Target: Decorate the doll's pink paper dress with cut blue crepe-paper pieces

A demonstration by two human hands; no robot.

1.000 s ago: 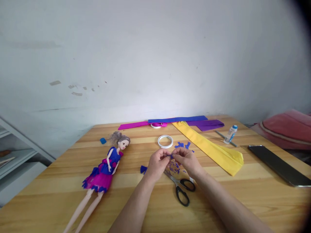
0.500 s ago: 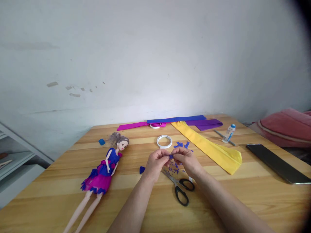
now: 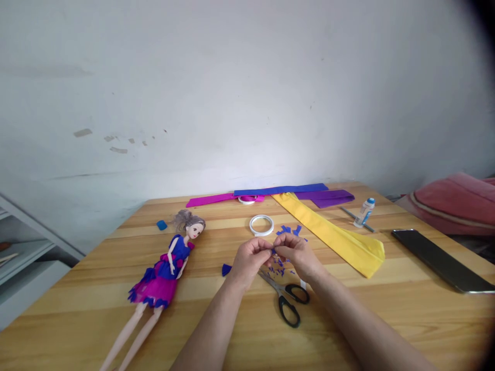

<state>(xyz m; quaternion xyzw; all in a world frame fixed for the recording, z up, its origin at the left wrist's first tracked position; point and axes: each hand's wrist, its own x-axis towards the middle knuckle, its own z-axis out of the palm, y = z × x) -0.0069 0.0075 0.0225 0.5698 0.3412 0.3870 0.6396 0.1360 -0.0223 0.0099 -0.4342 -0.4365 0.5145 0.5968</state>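
My left hand (image 3: 249, 261) and my right hand (image 3: 296, 253) meet above the middle of the table, fingertips pinched together on a small piece of blue crepe paper (image 3: 274, 251), mostly covered by the fingers. Beneath them lie black-handled scissors (image 3: 285, 296), blades partly hidden by the left hand. Tiny blue scraps (image 3: 279, 269) are scattered behind the scissors, and larger blue paper pieces (image 3: 290, 230) lie just past the right hand. A gathered blue paper piece (image 3: 226, 269) rests beside my left wrist. To the left lies a doll (image 3: 166, 268) in a blue and magenta ruffled dress.
A white tape roll (image 3: 261, 225) lies beyond my hands. Folded strips in yellow (image 3: 328, 234), blue (image 3: 280, 190), magenta (image 3: 209, 200) and purple (image 3: 332, 197) spread toward the wall. At right are a glue bottle (image 3: 364, 213), a grey stick (image 3: 348, 211) and a black phone-like slab (image 3: 441, 260).
The fingertips have shifted very slightly, and less of the blue paper shows between them. Everything on the table lies as before.
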